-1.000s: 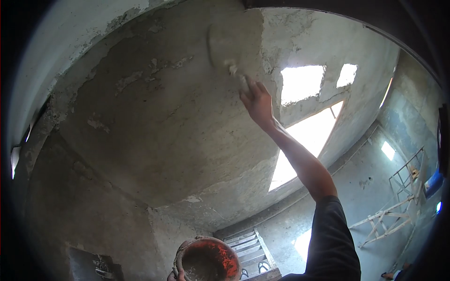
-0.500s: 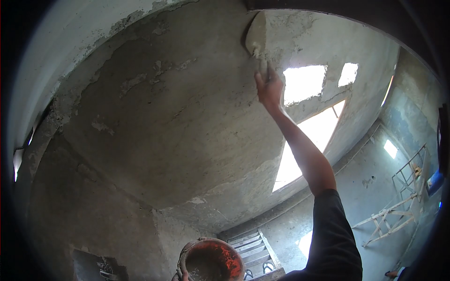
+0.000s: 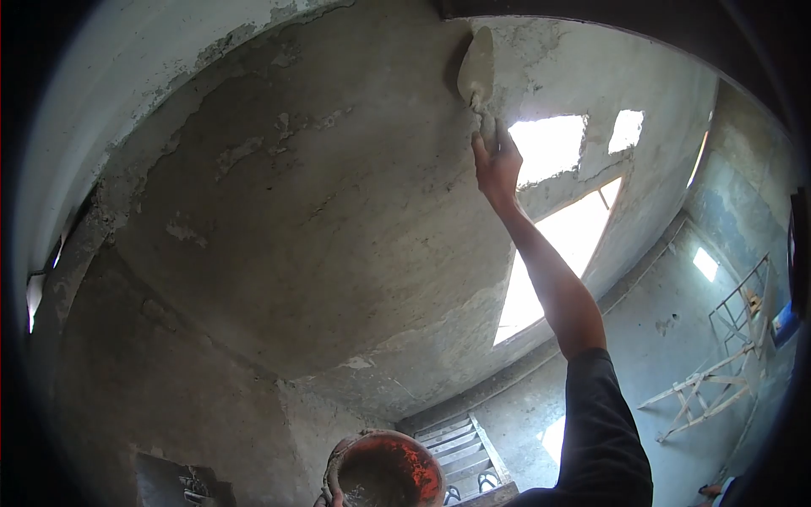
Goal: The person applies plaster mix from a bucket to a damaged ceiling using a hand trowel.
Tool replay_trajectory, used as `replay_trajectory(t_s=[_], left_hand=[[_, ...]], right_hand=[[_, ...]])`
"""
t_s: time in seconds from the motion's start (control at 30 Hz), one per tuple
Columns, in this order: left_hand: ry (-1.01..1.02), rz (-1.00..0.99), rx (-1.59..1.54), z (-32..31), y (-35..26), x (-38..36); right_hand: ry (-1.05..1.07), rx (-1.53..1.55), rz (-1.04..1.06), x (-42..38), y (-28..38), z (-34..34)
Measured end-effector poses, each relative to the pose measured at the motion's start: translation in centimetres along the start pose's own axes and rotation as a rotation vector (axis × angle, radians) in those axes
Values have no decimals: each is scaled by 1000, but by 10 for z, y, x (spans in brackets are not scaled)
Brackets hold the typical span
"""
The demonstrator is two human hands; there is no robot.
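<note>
My right hand is raised high with the arm stretched out, its fingers closed round the handle of a trowel. The pointed blade is close against the grey plastered wall, near the dark beam at the top, and casts a shadow to its left. Low in the view, my left hand grips the rim of a red-orange bucket crusted with mortar. Grey mortar lies inside the bucket. Most of that hand is hidden by the bucket and the frame edge.
Bright openings pierce the wall beside my right arm. Below, a slatted wooden platform shows, with sandals on feet near its end. A metal scaffold frame stands at the right. A dark beam crosses overhead.
My right hand has moved slightly right and down with the trowel, and the blade has turned so more of its face shows. The left hand stays at the bucket.
</note>
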State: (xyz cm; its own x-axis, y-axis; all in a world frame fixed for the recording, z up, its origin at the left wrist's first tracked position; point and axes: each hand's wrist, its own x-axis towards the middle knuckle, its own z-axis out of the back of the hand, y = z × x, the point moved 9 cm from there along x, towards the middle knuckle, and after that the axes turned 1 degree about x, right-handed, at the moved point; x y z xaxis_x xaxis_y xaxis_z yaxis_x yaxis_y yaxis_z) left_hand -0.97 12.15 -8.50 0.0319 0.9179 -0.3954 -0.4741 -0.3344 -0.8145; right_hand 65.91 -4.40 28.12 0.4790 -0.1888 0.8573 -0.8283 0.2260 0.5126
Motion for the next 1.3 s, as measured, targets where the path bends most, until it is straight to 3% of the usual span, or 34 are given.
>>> replay_trajectory(t_s=[0.1,0.17,0.2,0.27,0.4,0.47,0.5,0.57,0.7,0.8,0.9,0.97,1.07,1.13,1.2,1.3], left_hand=[[6,-27,24,-1,6,9],[7,-14,-4,-2,-5,-1],[6,-2,-36,-4,-8,-4],[3,-25,-9,-4,-2,1],[-8,-23,-46,-2,-5,0],[-11,-27,-107,-4,5,3],[-7,-38,-165,-4,7,5],[15,-43,-126,-4,5,5],[31,-44,-54,-5,7,5],[49,19,44,-4,7,3],[58,5,-1,-5,1,-4],[41,-3,-20,-4,-11,-16],[-17,-4,-17,1,-7,-14],[-50,11,6,4,4,-10],[-3,4,-64,-1,11,-5],[15,-75,-143,-8,33,8]], right_hand=[[-25,-65,66,1,5,-11],[254,40,-206,-17,1,-39],[253,37,-206,-24,0,-40],[292,51,144,-41,25,-45],[323,80,182,-51,31,-32],[274,19,-47,-43,9,-23],[277,21,-48,-36,13,-21],[72,109,-72,-12,20,-2],[58,-59,-130,8,12,-21],[37,-133,5,-9,28,-53],[133,-20,-5,-44,50,-66],[338,107,144,-63,73,-82],[422,146,82,-56,76,-71],[333,-27,64,-30,74,-54],[103,-47,139,-6,53,-43],[14,-142,226,20,48,-37]])
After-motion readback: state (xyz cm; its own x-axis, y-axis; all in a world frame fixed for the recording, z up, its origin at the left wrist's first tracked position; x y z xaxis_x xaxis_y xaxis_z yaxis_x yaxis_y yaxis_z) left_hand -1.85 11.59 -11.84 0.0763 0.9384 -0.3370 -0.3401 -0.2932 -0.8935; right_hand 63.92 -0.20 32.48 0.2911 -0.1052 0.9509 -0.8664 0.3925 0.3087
